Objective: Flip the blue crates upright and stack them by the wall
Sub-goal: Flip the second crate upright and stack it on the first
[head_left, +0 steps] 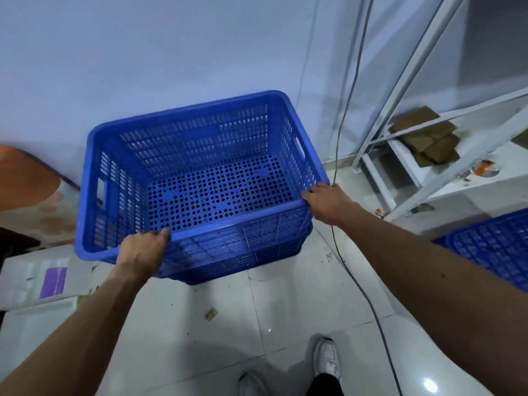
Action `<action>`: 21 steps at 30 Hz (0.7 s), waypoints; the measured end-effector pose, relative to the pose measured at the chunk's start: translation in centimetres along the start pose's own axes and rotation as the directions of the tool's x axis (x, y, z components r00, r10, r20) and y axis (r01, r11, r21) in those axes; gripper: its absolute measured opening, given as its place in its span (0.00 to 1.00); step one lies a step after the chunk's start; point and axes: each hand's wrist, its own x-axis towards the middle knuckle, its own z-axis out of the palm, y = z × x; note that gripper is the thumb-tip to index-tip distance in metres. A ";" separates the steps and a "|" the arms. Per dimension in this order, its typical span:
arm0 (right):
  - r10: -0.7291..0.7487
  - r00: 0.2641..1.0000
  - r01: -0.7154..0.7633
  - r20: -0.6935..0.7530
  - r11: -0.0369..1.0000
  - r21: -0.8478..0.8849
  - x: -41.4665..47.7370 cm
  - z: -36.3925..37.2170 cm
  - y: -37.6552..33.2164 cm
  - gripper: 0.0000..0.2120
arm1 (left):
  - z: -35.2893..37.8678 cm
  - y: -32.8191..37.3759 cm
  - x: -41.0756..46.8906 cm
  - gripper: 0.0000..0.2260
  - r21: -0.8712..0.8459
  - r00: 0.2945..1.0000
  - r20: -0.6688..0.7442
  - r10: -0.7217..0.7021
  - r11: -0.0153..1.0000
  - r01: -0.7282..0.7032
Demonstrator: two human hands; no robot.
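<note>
By the wall [143, 52], left hand [141, 252] and right hand [328, 202] both clamped on upright blue crate's [200, 172] near rim, long axis crosswise, nested over another crate

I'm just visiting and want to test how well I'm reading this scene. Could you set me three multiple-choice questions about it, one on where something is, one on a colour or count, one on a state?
1. Where does the upright crate sit?
A. On the metal shelf
B. Against the wall, nested on another blue crate
C. On the white box

2. What colour is the shoe in clear view on the floor?
A. White
B. Black
C. Red

3. What are the left hand and right hand doing?
A. Both hang free
B. Only one touches the crate
C. Both grip the crate's near rim

Answers:
1 B: a second crate's wall and rim show just under it, with the wall right behind.
2 A: the shoe is white below a dark trouser leg.
3 C: fingers curl over the near rim at its left and right ends.
</note>
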 end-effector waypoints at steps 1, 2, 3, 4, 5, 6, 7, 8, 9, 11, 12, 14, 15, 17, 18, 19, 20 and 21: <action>0.007 1.000 -0.007 -0.002 0.999 0.040 0.1 0.6 -0.1 0.17 | 0.2 0.2 0.4 0.20 0.039 1.000 -0.001 0.001 0.999 -0.001; 0.002 1.000 0.000 -0.029 0.997 0.072 0.3 1.1 -0.1 0.16 | 0.3 0.3 0.7 0.19 0.067 1.000 0.001 0.003 0.998 -0.003; -0.014 0.998 0.019 -0.065 0.996 0.084 0.5 1.4 0.0 0.16 | 0.4 0.2 0.8 0.19 0.085 1.000 -0.004 0.008 0.996 -0.008; -0.032 0.995 0.040 -0.091 0.996 0.084 0.6 1.6 0.3 0.15 | 0.5 0.1 1.0 0.19 0.097 1.000 -0.013 0.020 0.995 -0.019; -0.047 0.993 0.056 -0.109 0.995 0.079 0.7 1.7 0.6 0.15 | 0.5 0.0 1.2 0.18 0.103 0.999 -0.025 0.031 0.994 -0.029; -0.057 0.990 0.067 -0.130 0.995 0.078 0.7 1.7 0.9 0.15 | 0.6 -0.2 1.3 0.18 0.097 0.998 -0.041 0.039 0.995 -0.035; -0.056 0.986 0.070 -0.155 0.994 0.082 0.6 1.8 1.2 0.15 | 0.7 -0.2 1.2 0.18 0.078 0.997 -0.065 0.047 0.996 -0.042; -0.047 0.983 0.064 -0.180 0.994 0.090 0.4 2.0 1.5 0.15 | 0.8 -0.1 1.1 0.19 0.049 0.994 -0.099 0.052 0.998 -0.047; -0.038 0.979 0.057 -0.199 0.994 0.092 0.2 2.3 1.7 0.15 | 1.0 0.2 0.9 0.19 0.023 0.991 -0.122 0.048 0.999 -0.046; -0.038 0.975 0.061 -0.220 0.993 0.098 -0.2 2.7 2.1 0.16 | 1.2 1.2 1.0 0.18 0.004 0.995 -0.098 0.031 1.000 -0.031; -0.043 0.975 0.068 -0.219 0.991 0.111 -0.3 2.8 2.1 0.16 | 1.2 1.6 1.1 0.17 -0.003 0.996 -0.089 0.015 1.000 -0.015; -0.050 0.978 0.075 -0.203 0.990 0.121 -0.1 2.4 2.0 0.16 | 1.1 1.6 1.5 0.15 -0.006 0.994 -0.105 0.014 1.000 -0.015; -0.053 0.980 0.076 -0.192 0.990 0.118 0.0 2.1 2.0 0.16 | 1.0 1.3 1.6 0.16 0.000 0.994 -0.103 0.024 1.000 -0.024; -0.055 0.983 0.076 -0.177 0.991 0.113 0.2 1.9 1.9 0.15 | 1.0 0.5 1.6 0.17 0.002 0.995 -0.098 0.019 1.000 -0.019; -0.053 0.984 0.074 -0.170 0.990 0.118 0.3 2.1 1.7 0.15 | 1.2 0.3 1.5 0.17 -0.008 0.994 -0.107 0.016 1.000 -0.017; -0.055 0.985 0.076 -0.164 0.989 0.127 0.4 2.3 1.5 0.15 | 1.4 0.2 1.4 0.16 -0.020 0.993 -0.118 0.009 1.000 -0.012; -0.059 0.985 0.081 -0.162 0.987 0.138 0.4 2.3 1.3 0.15 | 1.6 0.1 1.4 0.15 -0.032 0.993 -0.121 0.001 0.999 -0.005; -0.064 0.984 0.089 -0.164 0.984 0.152 0.4 2.4 1.1 0.16 | 1.7 0.2 1.3 0.15 -0.040 0.993 -0.115 -0.009 0.999 0.004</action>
